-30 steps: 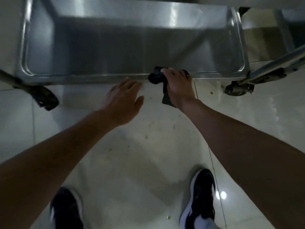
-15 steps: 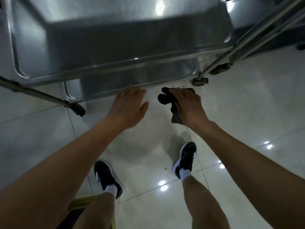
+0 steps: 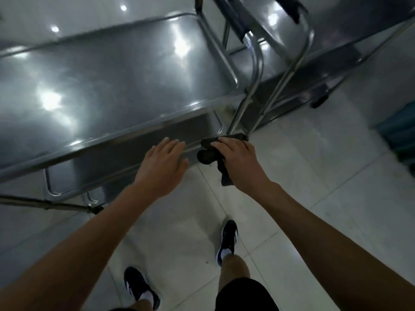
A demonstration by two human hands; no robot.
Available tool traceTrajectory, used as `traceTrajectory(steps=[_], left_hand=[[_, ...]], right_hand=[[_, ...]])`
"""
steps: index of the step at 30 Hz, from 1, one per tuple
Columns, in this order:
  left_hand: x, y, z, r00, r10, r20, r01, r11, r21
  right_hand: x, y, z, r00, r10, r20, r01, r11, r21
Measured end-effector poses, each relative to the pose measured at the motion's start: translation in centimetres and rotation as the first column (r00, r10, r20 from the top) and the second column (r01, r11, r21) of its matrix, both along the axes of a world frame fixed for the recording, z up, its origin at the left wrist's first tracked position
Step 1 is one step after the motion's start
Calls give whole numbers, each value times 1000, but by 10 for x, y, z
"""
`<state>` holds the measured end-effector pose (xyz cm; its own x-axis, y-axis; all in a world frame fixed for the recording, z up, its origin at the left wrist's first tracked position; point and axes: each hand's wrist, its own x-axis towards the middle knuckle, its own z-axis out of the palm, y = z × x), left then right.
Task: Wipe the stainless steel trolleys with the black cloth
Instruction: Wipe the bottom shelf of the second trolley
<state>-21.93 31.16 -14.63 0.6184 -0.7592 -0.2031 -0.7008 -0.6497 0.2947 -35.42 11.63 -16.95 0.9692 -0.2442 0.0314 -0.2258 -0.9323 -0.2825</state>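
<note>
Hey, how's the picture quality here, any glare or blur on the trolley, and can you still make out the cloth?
Head view: dim overall, with bright ceiling-light glare patches on the trolley's top shelf and floor tiles; wide-angle bending of the trolley legs; soft motion blur toward the edges. The black cloth in the right hand reads as a dark shape without texture; the left hand is fairly sharp.

Right hand (image 3: pixel 238 160) lifted the black cloth (image 3: pixel 210 153) off the trolley (image 3: pixel 101 90).

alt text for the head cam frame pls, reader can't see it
Looking down, the right hand grips a black cloth beside a stainless steel trolley, near its corner post. The left hand hovers open nearby; a second trolley stands behind.
</note>
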Motion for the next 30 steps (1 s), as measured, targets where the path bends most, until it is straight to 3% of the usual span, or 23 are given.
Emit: traceTrajectory(steps=[7, 16, 30], left_hand=[[-4, -92, 82, 990, 27, 138, -25, 999, -21], [-1, -154, 143, 987, 130, 98, -120, 988, -102], [109, -205, 148, 967, 234, 97, -215, 961, -176]], right_hand=[[6, -92, 77, 984, 28, 178, -33, 999, 22], [42, -169, 137, 984, 59, 170, -70, 996, 56], [178, -233, 161, 982, 116, 150, -116, 993, -10]])
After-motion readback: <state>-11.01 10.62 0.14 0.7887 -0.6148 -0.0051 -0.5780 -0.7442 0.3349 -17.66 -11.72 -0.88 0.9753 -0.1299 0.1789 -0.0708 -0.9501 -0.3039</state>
